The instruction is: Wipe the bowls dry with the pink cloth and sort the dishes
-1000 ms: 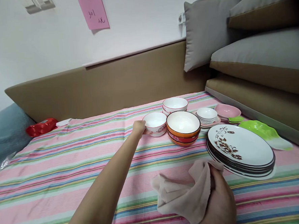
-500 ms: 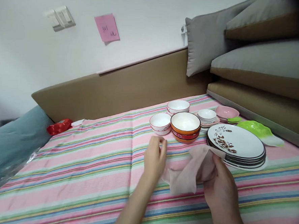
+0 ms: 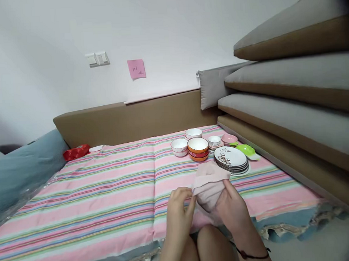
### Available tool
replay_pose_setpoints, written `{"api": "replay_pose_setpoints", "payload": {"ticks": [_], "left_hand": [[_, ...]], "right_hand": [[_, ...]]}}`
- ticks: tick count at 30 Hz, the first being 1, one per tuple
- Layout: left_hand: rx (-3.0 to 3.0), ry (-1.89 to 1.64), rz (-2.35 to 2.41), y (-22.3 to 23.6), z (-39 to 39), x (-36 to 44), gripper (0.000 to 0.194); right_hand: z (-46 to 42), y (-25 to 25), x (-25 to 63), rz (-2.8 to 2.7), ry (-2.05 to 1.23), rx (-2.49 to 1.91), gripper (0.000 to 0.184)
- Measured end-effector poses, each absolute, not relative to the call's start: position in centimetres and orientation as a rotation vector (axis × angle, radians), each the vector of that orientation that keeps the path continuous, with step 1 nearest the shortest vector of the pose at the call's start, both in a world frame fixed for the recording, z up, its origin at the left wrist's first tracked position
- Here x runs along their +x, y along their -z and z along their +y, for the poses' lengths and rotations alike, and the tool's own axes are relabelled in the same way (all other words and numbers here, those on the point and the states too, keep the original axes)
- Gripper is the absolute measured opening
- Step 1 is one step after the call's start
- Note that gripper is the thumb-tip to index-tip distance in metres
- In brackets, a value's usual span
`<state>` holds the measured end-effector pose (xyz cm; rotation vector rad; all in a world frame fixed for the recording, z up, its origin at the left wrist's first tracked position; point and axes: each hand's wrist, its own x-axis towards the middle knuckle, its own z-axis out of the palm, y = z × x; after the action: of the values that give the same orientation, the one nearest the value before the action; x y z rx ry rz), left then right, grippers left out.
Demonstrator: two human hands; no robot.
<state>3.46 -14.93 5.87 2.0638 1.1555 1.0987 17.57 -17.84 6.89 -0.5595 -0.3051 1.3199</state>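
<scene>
A pale pink cloth [image 3: 210,189] hangs between my two hands above the near edge of the striped sheet. My right hand [image 3: 234,207] is closed on its right side, the thumb on top of the fabric. With thumb and fingers pinched together, my left hand [image 3: 180,203] holds the cloth's left edge. Just beyond the cloth stands a stack of white plates [image 3: 232,155] with dark rims and a brown flower print. Orange and red bowls [image 3: 198,149] are stacked left of the plates, beside a white bowl [image 3: 179,146] with a red rim.
Small white dishes [image 3: 214,140], a pink bowl [image 3: 229,138] and a green leaf-shaped dish [image 3: 246,149] stand near stacked cushions [image 3: 293,99] on the right. At the far left, a shiny red bundle [image 3: 76,152] lies by a blue cushion [image 3: 29,167]. A striped sheet [image 3: 102,202] spreads underneath.
My view has pulled back and tilted, so my knees and the sheet's near edge show. My left hand, apart from the cloth's main part before, now pinches its edge. The cloth is spread wider.
</scene>
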Motion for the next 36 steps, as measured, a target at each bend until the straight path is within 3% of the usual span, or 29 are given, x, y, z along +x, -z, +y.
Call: {"api": "replay_pose_setpoints", "payload": {"ticks": [9,16,19,22,28,31,34,36], "left_hand": [[1.655,-0.934,0.973,-11.1,-18.5,1.3,0.012],[1.473,-0.964,0.923,-10.6,-18.4,1.0,0.024],[1.547,-0.983,0.928,-9.0,-17.0,0.8,0.022],[1.662,-1.016,1.012,-7.9,-14.2,0.5,0.032],[1.804,-1.229,1.281,-7.1,-5.3,0.2,0.038],[1.889,-1.029,1.666,-4.6,-1.9,0.4,0.046],[1.911,-0.544,2.133,-0.5,-0.8,0.4,0.063],[2.026,-0.227,2.055,2.1,-0.9,0.3,0.062]], "right_hand": [[-21.1,-9.8,17.4,-0.467,-1.092,-0.732,0.04],[-21.4,-8.0,18.4,-0.712,-0.746,-1.139,0.037],[-20.5,-7.1,19.0,-0.962,-0.433,-1.362,0.038],[-18.3,-6.6,19.0,-1.108,-0.087,-1.544,0.039],[-8.4,-5.1,17.7,-1.194,-0.028,-1.419,0.037],[-3.4,-1.5,16.5,-1.429,-0.281,-1.386,0.039],[-1.2,3.8,15.5,-1.68,-0.365,-1.568,0.051],[-1.2,7.0,15.1,-1.733,-0.379,-1.606,0.049]]}}
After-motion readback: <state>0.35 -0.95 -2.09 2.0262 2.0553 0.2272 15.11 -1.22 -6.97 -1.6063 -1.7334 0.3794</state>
